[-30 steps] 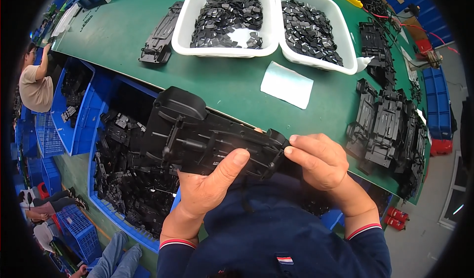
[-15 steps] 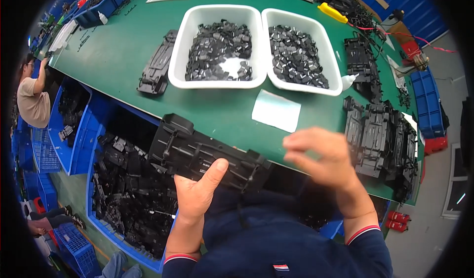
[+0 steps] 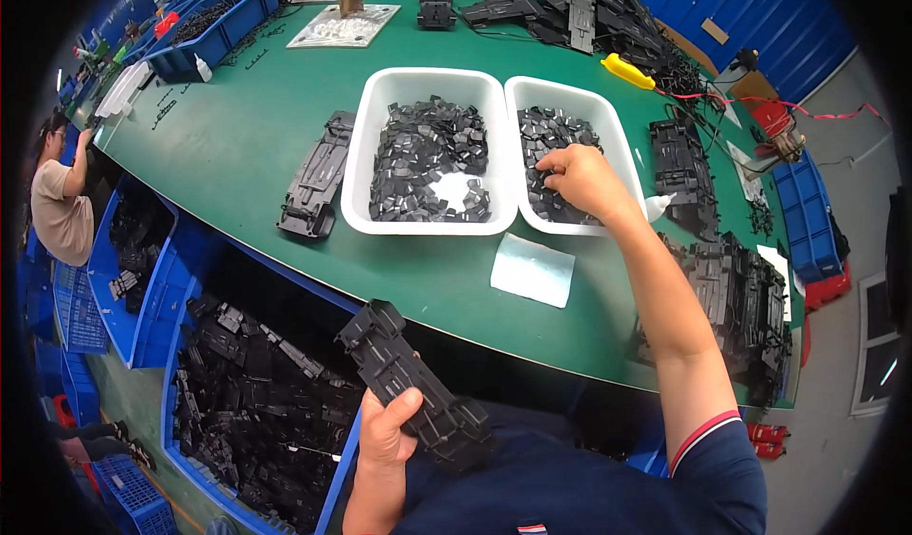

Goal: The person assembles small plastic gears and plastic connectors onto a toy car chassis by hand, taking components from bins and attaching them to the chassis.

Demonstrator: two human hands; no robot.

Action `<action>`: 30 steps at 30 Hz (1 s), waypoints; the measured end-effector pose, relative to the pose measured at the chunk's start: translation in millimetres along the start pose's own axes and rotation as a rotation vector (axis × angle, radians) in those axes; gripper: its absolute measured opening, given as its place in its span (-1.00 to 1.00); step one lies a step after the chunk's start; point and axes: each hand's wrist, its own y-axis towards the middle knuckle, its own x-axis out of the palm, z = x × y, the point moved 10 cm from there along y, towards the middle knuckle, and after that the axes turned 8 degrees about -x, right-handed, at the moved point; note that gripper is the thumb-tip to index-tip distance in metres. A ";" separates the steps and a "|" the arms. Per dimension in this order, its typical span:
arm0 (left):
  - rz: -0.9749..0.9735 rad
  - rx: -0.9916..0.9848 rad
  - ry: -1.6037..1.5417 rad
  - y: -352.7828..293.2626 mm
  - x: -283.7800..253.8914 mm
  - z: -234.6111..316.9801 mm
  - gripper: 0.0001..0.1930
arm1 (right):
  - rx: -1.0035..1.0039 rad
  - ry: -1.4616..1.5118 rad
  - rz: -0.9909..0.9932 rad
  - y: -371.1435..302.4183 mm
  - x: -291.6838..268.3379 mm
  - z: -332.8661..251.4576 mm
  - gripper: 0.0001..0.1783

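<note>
A green desk fills the middle of the view, its near edge running slantwise from upper left to lower right; a blue wall stands behind. Two white tubs sit side by side on it, the left tub and the right tub, both holding black chips too many to count. One black part is held off the desk, on the person's side of the near edge, tilted with its far end toward the upper left. Of the two hands, the left hand is closed round this part, thumb on top. The right hand reaches over the right tub's near rim, fingers and thumb narrowly apart at the chips; whether it grips one I cannot tell. One spare part lies just left of the left tub. One white sheet lies between the tubs and the near edge, with bare green on both sides of it. One bottle stands beside the right tub. A row of stacked parts, overlapping past counting, borders that space on the right. Below the edge, two blue bins are at lower left.
</note>
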 end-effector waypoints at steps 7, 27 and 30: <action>-0.110 -0.017 0.016 2.5 14.4 -4.8 -0.46 | 0.036 0.104 0.155 -10.9 -20.3 4.4 -0.86; -0.277 -0.046 0.168 65.4 92.0 -44.7 -0.46 | 0.275 1.143 0.244 -135.2 7.4 -14.6 -0.84; -0.266 -0.045 0.194 68.3 84.4 -44.9 -0.46 | 0.222 0.948 0.235 -132.4 14.8 -23.8 -0.89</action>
